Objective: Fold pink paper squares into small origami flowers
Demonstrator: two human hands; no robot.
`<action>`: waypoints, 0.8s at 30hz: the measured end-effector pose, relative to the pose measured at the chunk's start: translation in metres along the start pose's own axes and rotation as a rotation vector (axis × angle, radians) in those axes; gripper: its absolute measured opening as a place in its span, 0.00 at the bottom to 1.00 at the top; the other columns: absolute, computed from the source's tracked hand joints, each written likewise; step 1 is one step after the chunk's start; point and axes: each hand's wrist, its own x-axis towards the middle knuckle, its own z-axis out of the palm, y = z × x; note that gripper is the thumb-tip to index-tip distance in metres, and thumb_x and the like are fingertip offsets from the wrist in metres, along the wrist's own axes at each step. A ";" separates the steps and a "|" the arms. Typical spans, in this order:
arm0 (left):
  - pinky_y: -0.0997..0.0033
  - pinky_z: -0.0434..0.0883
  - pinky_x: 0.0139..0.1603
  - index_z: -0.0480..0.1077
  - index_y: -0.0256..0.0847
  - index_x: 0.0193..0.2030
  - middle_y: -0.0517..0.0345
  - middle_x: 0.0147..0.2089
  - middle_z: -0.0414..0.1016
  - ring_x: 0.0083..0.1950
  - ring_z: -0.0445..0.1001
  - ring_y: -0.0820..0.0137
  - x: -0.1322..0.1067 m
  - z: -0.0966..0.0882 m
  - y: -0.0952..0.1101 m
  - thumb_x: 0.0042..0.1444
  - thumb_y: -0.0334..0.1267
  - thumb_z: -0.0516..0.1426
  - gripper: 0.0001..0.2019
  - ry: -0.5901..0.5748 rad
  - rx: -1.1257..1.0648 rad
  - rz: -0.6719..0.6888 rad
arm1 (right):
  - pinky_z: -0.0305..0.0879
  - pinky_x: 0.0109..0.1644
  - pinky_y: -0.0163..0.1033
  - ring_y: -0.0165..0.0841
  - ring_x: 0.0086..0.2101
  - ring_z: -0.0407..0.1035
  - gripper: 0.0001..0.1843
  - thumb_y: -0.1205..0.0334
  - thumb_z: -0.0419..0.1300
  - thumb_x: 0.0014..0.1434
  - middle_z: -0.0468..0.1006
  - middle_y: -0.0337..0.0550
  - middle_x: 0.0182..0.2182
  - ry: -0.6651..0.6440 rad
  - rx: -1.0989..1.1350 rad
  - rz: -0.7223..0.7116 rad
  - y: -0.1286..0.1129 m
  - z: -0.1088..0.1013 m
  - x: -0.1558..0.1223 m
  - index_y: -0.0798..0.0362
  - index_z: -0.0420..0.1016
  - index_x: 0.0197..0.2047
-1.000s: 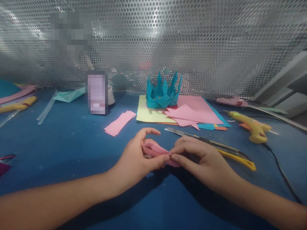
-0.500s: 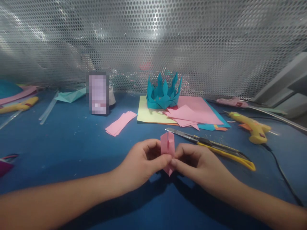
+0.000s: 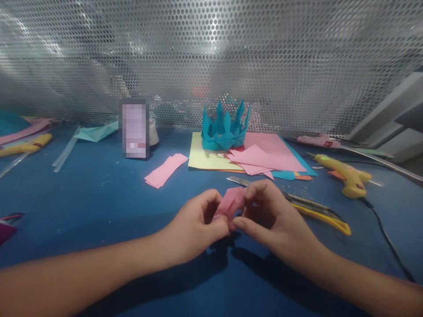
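A small piece of folded pink paper (image 3: pixel 231 200) is held up between both hands, tilted with its top toward the right. My left hand (image 3: pixel 194 224) pinches its lower left part, thumb in front and fingers behind. The curled fingers of my right hand (image 3: pixel 276 220) grip its right edge, and the thumb is by its lower end. Some right fingertips are hidden behind the paper. Just beyond the right hand lies a yellow utility knife (image 3: pixel 325 220), its blade (image 3: pixel 238 180) partly extended and its middle covered by that hand.
A blue paper crown (image 3: pixel 224 136) stands on stacked coloured sheets (image 3: pixel 211 159). Pink strips (image 3: pixel 166 170) lie left of them. A blurred, phone-like upright object (image 3: pixel 135 130) is farther left. Yellow glue guns (image 3: pixel 352 176) lie at both sides, the right one corded. Perforated metal (image 3: pixel 185 53) backs the blue table.
The pink paper has tipped from upright to leaning right. My right fingers have risen to its upper right edge, apart from the thumb, and now cover part of the knife.
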 end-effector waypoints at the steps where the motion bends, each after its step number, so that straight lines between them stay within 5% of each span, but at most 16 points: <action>1: 0.77 0.63 0.28 0.60 0.40 0.33 0.66 0.26 0.65 0.27 0.65 0.78 0.000 -0.001 -0.001 0.51 0.31 0.55 0.05 -0.018 0.018 -0.009 | 0.69 0.36 0.36 0.31 0.36 0.68 0.15 0.62 0.62 0.54 0.67 0.39 0.37 0.033 0.018 -0.042 0.000 0.000 0.000 0.47 0.59 0.41; 5: 0.77 0.62 0.24 0.60 0.41 0.37 0.65 0.28 0.68 0.23 0.66 0.78 0.001 -0.003 -0.003 0.53 0.31 0.53 0.05 -0.055 0.087 -0.040 | 0.69 0.43 0.36 0.31 0.42 0.68 0.16 0.67 0.57 0.58 0.68 0.40 0.41 0.050 -0.002 -0.119 0.000 -0.002 0.001 0.46 0.60 0.49; 13: 0.79 0.59 0.21 0.62 0.41 0.38 0.63 0.29 0.69 0.22 0.61 0.79 0.001 -0.004 0.003 0.51 0.30 0.53 0.07 -0.034 0.124 -0.033 | 0.70 0.43 0.39 0.33 0.40 0.71 0.13 0.71 0.56 0.57 0.74 0.41 0.40 0.020 -0.116 -0.110 -0.002 -0.003 0.001 0.48 0.68 0.44; 19: 0.79 0.58 0.22 0.62 0.40 0.37 0.62 0.30 0.70 0.21 0.60 0.80 -0.001 -0.003 0.005 0.59 0.45 0.51 0.10 -0.022 0.102 -0.023 | 0.70 0.43 0.41 0.34 0.39 0.71 0.10 0.72 0.55 0.56 0.75 0.41 0.37 -0.018 -0.165 -0.140 -0.009 -0.004 0.003 0.49 0.71 0.40; 24: 0.79 0.56 0.20 0.60 0.39 0.33 0.63 0.28 0.70 0.19 0.61 0.81 0.001 -0.002 0.005 0.61 0.43 0.49 0.10 0.001 0.137 0.002 | 0.70 0.42 0.42 0.35 0.36 0.72 0.11 0.71 0.53 0.56 0.76 0.43 0.35 -0.063 -0.135 -0.098 -0.011 -0.004 0.003 0.49 0.72 0.38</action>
